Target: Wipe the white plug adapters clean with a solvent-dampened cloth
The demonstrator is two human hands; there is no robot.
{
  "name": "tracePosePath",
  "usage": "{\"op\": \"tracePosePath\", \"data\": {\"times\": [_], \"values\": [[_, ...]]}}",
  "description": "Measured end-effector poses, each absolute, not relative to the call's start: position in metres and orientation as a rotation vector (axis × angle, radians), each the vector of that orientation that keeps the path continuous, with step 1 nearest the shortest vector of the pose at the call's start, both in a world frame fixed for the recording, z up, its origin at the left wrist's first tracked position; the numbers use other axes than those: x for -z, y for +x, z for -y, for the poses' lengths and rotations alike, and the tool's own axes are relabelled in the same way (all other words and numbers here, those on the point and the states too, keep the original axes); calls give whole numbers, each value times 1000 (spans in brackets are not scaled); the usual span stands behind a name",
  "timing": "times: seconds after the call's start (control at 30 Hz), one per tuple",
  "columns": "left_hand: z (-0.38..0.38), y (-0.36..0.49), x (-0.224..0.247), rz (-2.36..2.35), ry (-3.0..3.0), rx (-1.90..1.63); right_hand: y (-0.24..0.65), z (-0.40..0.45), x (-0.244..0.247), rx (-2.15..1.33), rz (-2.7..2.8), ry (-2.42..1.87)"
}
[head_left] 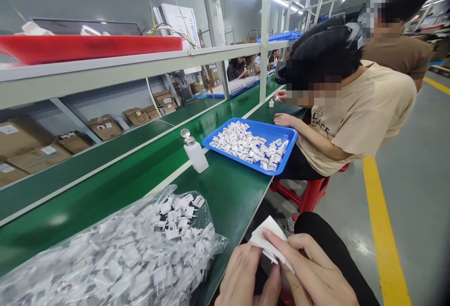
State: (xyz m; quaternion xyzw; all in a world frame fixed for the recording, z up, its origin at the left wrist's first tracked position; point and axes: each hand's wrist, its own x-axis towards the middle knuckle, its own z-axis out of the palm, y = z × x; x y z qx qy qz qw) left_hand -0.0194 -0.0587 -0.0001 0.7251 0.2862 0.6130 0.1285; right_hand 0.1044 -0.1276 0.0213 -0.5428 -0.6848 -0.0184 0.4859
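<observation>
Both hands are close together at the bottom, right of the green bench edge. My left hand (242,273) has its fingers closed around a folded white cloth (269,233) from the left. From the right, my right hand (312,268) pinches the same cloth, its index finger lying on top. A small white bit shows beneath the cloth, mostly hidden by the fingers. Left of my hands lies a clear plastic bag (123,254) full of small white plastic parts. A blue tray (286,156) with many similar white parts rests further up the bench.
A white bottle with a metal cap (196,156) stands left of the tray. A co-worker in a beige shirt (372,104) sits on a red stool (314,193) at the right. A red tray (91,48) is on the shelf above. Cardboard boxes (105,128) stand behind the bench.
</observation>
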Motion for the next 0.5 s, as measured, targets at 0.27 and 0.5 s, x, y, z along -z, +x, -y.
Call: {"op": "tracePosePath", "data": {"times": [0.27,0.5], "values": [[62,-20,-4,-962,1529,-1418,116,132,-25,-236,1153,-1529],[64,-24,-17,-947,1088,-1149,122,125,-15,40,1188,-1517]]}}
